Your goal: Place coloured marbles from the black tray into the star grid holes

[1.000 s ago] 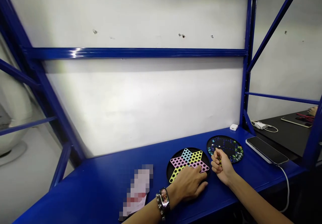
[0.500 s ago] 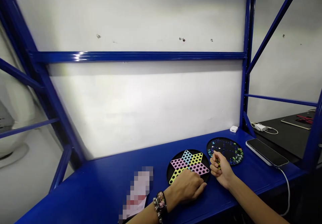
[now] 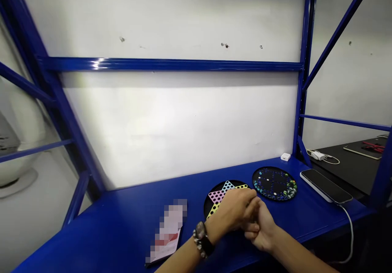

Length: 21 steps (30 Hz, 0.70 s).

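My left hand [image 3: 237, 207], with a watch and a beaded bracelet at the wrist, lies over the front of a star-shaped Chinese checkers board [image 3: 217, 196]. Its fingers are bent down and meet the fingers of my right hand [image 3: 261, 228]. That hand is turned partly palm up, its fingers curled. Whatever either hand has in its fingers is hidden. The board shows pink, yellow and light blue points with dark holes, on a round black tray [image 3: 207, 207]. A second round black tray [image 3: 273, 184], bearing glassy blue and green pieces, stands just beyond my right hand.
On the blue table [image 3: 122, 224], a flat pinkish object [image 3: 170, 232], partly blurred out, lies at the left. At the right are a phone on a white block [image 3: 326, 185] with a white cable [image 3: 352, 232], and a small white case [image 3: 286, 157]. Blue frame posts [image 3: 301, 101] stand behind.
My right hand has moved left and down, away from the second tray. My left hand has lifted and shifted right, so the two hands now meet. Yellow bits seen in my right hand are now hidden.
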Available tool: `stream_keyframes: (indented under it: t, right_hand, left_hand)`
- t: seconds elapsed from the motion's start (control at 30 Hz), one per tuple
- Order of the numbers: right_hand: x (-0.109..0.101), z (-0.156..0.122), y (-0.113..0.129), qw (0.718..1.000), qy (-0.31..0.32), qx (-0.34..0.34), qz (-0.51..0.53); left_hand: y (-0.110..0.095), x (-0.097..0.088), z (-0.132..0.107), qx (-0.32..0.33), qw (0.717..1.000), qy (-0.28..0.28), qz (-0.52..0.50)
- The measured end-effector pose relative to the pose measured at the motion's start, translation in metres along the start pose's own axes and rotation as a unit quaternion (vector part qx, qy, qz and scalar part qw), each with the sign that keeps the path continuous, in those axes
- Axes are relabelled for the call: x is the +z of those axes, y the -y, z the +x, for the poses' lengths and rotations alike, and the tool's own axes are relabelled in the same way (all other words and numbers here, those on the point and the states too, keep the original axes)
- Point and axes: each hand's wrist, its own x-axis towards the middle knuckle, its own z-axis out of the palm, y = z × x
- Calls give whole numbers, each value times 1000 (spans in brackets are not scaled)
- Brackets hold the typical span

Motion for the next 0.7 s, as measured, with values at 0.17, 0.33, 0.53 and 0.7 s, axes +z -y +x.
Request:
stream_keyframes:
  t: [0.17,0.33,0.53,0.7]
  right_hand:
    - [3,2,-4,993,-78,-27,79]
    - [4,-1,10,998,-39,-38,42]
    - [-25,11,56,935,-63,-228,-265]
    - [-75,21,114,578,-249,-361,-688]
  left_hand:
    - [-5,1,-3,33,997,55,38]
    - [5,-10,-20,43,994,72,-75]
    - [19,-24,-45,-24,995,18,-94]
    - [40,-34,-80,-163,986,7,-22]
